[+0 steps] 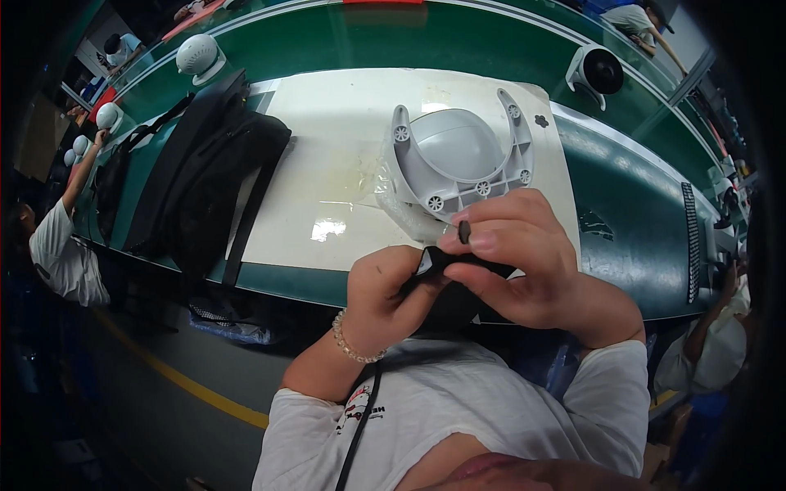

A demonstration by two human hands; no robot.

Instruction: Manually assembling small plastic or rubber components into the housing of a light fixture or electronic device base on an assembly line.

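One small, dark, rounded pad [464, 233], likely light, best edge-held: right hand [528, 260] pinches it; left hand [383, 285] grips flat black piece [440, 259].

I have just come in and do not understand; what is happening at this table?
A person in a white shirt is at a green table. The left hand grips a black item, and the right hand pinches a small dark piece close to it. Beyond them, a pale grey plastic part lies on a white board, with clear wrap at its edge. Black fabric items lie to the left.
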